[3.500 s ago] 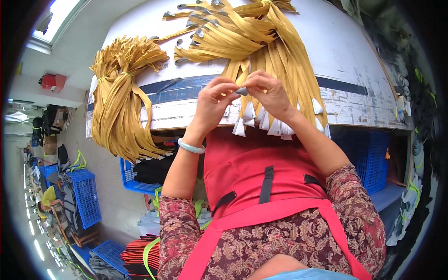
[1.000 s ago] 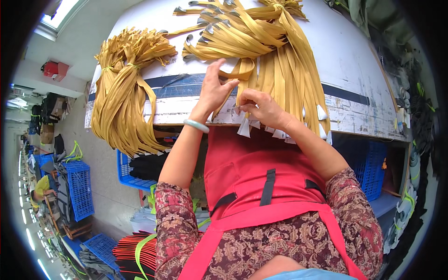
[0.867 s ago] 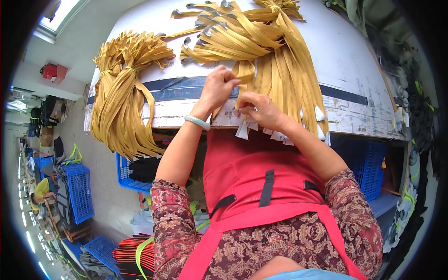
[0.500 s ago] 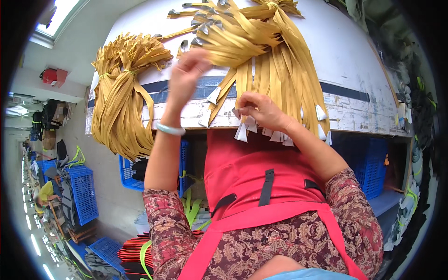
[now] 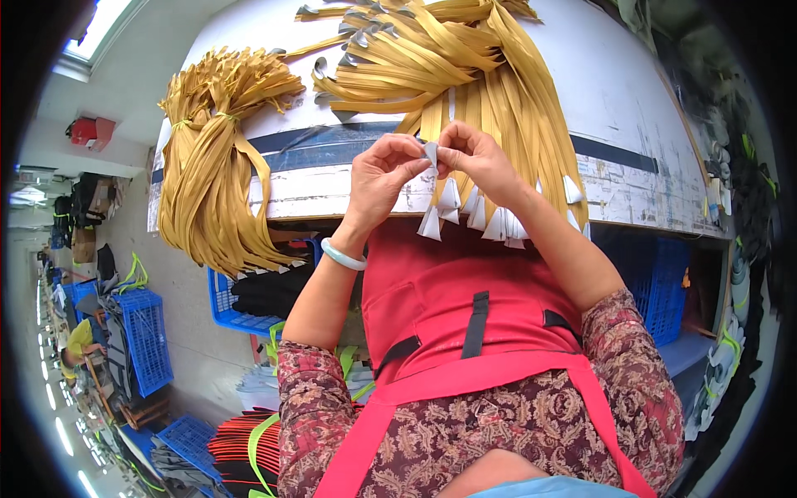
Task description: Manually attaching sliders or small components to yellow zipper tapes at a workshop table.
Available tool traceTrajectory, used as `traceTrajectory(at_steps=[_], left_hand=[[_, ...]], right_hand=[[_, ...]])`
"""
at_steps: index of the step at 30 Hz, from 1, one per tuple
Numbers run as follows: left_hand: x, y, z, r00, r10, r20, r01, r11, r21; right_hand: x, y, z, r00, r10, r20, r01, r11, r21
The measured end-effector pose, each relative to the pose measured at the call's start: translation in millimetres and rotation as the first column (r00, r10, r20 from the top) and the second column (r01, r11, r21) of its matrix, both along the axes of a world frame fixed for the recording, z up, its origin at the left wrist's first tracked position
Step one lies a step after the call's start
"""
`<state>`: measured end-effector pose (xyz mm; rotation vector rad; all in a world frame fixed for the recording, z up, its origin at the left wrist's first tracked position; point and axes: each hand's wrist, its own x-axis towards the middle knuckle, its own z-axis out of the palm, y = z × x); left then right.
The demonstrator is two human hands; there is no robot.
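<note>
In front of the table's near edge, my left hand point(image 5: 383, 176) and my right hand point(image 5: 483, 166) meet, fingertips pinched together. Between them is the pale grey tip point(image 5: 431, 153) of a golden-yellow strap. Close by my right hand, several white strap ends point(image 5: 496, 222) hang over the edge. They belong to a large pile of golden straps point(image 5: 515, 124), which spreads away across the table. Folded straps with dark grey tips point(image 5: 365, 35) lie at its far left. A pale bangle point(image 5: 343, 255) circles my left wrist.
Another tied bundle of golden straps point(image 5: 203, 183) drapes over the white table's point(image 5: 631, 203) left front edge. Beneath it stands a blue crate point(image 5: 222, 300) with black material inside. More blue crates point(image 5: 145, 340) sit on the floor at left, where another person point(image 5: 79, 344) is seen.
My left hand has come down and right from above the table to meet my right hand. My right hand has risen slightly, and both now pinch a strap tip.
</note>
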<state>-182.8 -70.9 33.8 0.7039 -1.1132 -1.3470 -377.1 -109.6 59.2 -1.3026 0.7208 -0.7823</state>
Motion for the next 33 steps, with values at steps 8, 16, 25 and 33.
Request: traceTrajectory(at_steps=[8,16,25,33], left_hand=[[0.0,-3.8,-6.3,0.999,-0.035,-0.014,0.037,0.985,0.171],[9.7,-7.9,-4.0,0.982,-0.173,0.080,0.151,0.962,0.227],[4.2,-8.9,-4.2,0.982,-0.190,0.017,0.184,0.968,0.169],[-23.3,12.1,-5.4,0.732,0.423,0.534,-0.321,0.906,-0.277]], right_hand=[[-4.5,-1.0,-3.1,1.000,-0.003,-0.017,0.004,0.999,0.038],[-16.3,-13.1,13.8,0.958,0.274,-0.087,-0.255,0.949,0.184],[-17.6,-22.5,9.0,0.948,0.317,-0.016,-0.304,0.922,0.239],[11.4,14.7,12.1,0.801,-0.403,-0.443,-0.092,0.648,-0.756]])
